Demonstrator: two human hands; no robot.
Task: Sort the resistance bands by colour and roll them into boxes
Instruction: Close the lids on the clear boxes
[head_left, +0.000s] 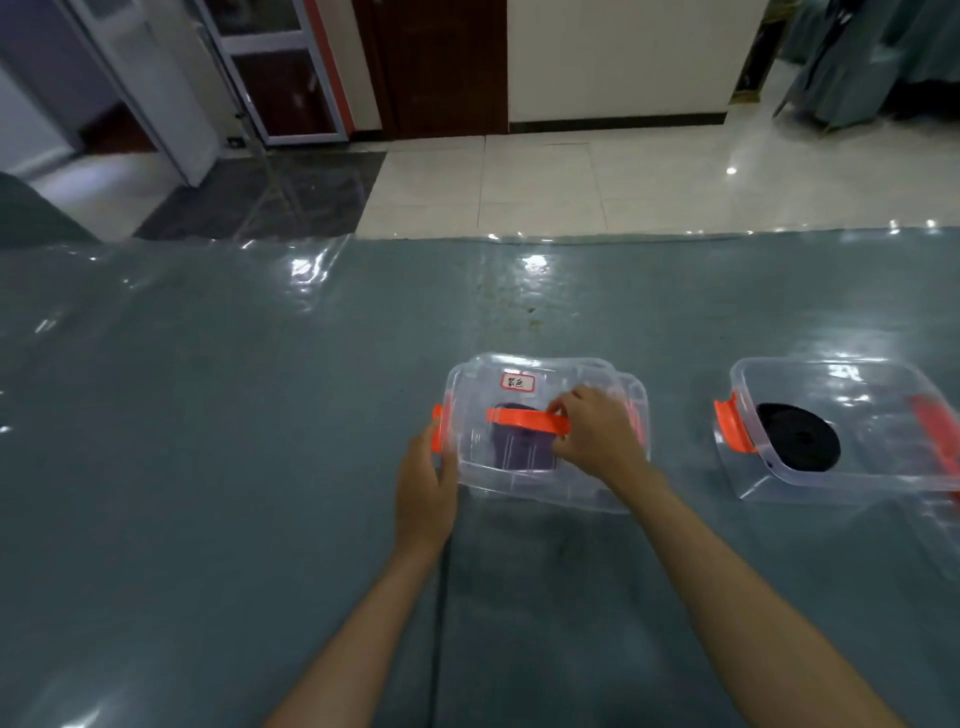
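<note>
A clear plastic box (524, 483) with a lid on it sits mid-table, and a rolled purple band (522, 449) shows through the lid. A white label (518, 383) is stuck at its far side. My right hand (597, 434) pinches the end of the lid's orange handle (524, 420). My left hand (423, 491) rests against the box's left side, by the orange clip (438, 426). To the right, an open clear box (883, 480) holds a rolled black band (800, 436).
The table (208, 441) is covered by grey-green cloth under shiny clear plastic sheet. The open box has orange clips at its left (732, 426) and right. Another clear plastic piece (935, 535) lies at the right edge. Tiled floor lies beyond the far table edge.
</note>
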